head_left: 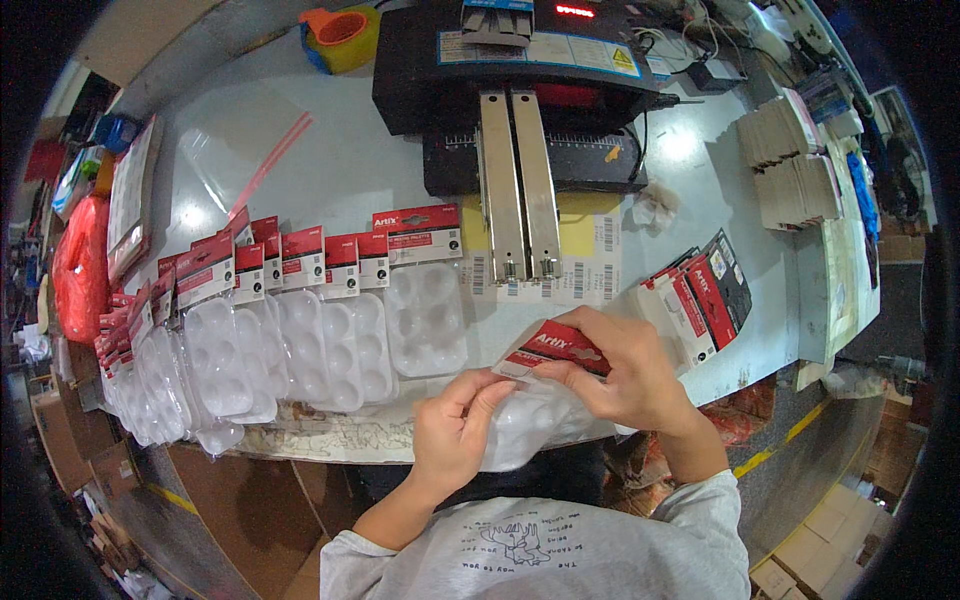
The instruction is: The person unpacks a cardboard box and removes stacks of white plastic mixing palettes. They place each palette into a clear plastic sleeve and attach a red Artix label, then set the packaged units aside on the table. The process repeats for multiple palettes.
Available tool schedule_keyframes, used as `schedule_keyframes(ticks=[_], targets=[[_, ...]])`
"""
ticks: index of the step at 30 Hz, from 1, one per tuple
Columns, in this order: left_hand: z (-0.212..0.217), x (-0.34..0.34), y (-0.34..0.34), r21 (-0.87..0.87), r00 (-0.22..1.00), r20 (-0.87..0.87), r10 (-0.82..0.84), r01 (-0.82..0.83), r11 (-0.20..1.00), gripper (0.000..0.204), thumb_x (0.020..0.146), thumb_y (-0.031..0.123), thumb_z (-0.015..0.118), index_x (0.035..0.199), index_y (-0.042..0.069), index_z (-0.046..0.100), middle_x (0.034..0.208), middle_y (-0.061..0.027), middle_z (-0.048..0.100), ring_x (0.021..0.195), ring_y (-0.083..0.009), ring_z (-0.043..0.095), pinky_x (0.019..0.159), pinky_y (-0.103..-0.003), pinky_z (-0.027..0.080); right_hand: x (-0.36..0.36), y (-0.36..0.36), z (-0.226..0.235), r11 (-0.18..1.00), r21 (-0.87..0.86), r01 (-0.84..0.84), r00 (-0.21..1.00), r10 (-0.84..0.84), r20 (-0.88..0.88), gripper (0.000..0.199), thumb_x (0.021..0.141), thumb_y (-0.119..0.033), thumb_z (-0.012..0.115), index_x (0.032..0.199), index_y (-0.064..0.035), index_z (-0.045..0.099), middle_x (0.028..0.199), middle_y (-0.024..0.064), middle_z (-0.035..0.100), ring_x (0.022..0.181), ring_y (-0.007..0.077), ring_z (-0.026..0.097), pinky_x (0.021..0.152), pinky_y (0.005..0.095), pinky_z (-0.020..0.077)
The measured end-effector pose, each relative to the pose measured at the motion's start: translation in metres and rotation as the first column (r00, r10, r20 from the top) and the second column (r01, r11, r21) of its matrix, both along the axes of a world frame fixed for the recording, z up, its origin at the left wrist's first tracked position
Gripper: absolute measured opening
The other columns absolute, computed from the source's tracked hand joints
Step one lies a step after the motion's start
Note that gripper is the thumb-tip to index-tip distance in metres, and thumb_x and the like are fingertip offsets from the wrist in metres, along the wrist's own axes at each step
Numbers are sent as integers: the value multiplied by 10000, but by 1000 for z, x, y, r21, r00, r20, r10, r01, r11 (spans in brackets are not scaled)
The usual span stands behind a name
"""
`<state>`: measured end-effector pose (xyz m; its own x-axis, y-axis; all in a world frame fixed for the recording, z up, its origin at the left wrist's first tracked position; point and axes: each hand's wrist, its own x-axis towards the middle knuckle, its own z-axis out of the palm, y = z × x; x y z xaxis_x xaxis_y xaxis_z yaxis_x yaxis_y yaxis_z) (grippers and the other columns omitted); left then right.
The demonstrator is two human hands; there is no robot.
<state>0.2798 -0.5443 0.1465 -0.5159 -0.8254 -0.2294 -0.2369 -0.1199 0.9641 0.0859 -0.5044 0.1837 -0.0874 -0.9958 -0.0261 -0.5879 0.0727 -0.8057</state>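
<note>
Near the table's front edge, my left hand (452, 425) pinches the left corner of a red and white header card (553, 345) and the clear bag under it. My right hand (625, 365) grips the same card from its right side, thumb in front and fingers behind. Below the card hangs a white plastic paint palette (535, 425) with round wells, partly behind my hands. To the left lies an overlapping row of bagged white palettes (425, 315) with the same red cards. A small stack of loose header cards (700, 300) rests right of my right hand.
A black machine (520, 70) with two metal rails (518, 190) stands at the back middle, above a barcode label sheet (595, 270). Orange tape roll (338, 28) sits at the back left. White card stacks (790, 165) stand at the right, a red bag (80, 270) at the left.
</note>
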Motion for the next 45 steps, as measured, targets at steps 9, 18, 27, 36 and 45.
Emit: schedule_keyframes(ticks=[9, 18, 27, 36, 45], targets=[[10, -6, -10, -178, 999, 52, 13, -4, 984, 126, 864, 133, 650, 902, 15, 672, 641, -108, 618, 512, -133, 546, 503, -263, 426, -2, -9, -1, 958, -253, -138, 983, 101, -153, 288, 771, -288, 714, 895, -60, 589, 713, 75, 605, 604, 262, 619, 527, 349, 477], [36, 4, -5, -473, 996, 88, 12, 31, 880, 117, 851, 114, 653, 846, -2, 664, 591, -106, 568, 454, -190, 501, 461, -290, 395, -2, -9, 8, 871, -476, -118, 963, -17, -269, 378, 785, -377, 688, 830, -9, 612, 678, 67, 598, 535, 227, 584, 473, 305, 444], [-9, 18, -28, 124, 846, -277, 455, -438, 890, 204, 914, 149, 594, 814, -18, 654, 733, 21, 589, 662, -36, 443, 583, -186, 335, -2, 20, -14, 969, -170, 177, 969, -202, -144, 432, 753, -245, 726, 1115, -60, 582, 968, 111, 637, 850, 261, 620, 777, 369, 476], [-10, 19, -17, 140, 858, -160, 487, -469, 872, 174, 897, 150, 625, 849, -5, 688, 695, 52, 575, 581, -10, 414, 506, -178, 274, 19, 33, -29, 971, 80, 224, 907, -238, 347, 281, 826, -176, 667, 1044, -1, 643, 824, 127, 659, 758, 198, 632, 653, 307, 474], [-21, 3, -3, 106, 879, -112, 464, -454, 885, 254, 920, 176, 600, 820, -50, 657, 668, 47, 543, 611, -22, 377, 538, -189, 299, 11, 29, -32, 974, 103, 204, 930, -226, 291, 136, 831, -123, 650, 882, -6, 695, 736, 121, 627, 621, 200, 583, 569, 286, 446]])
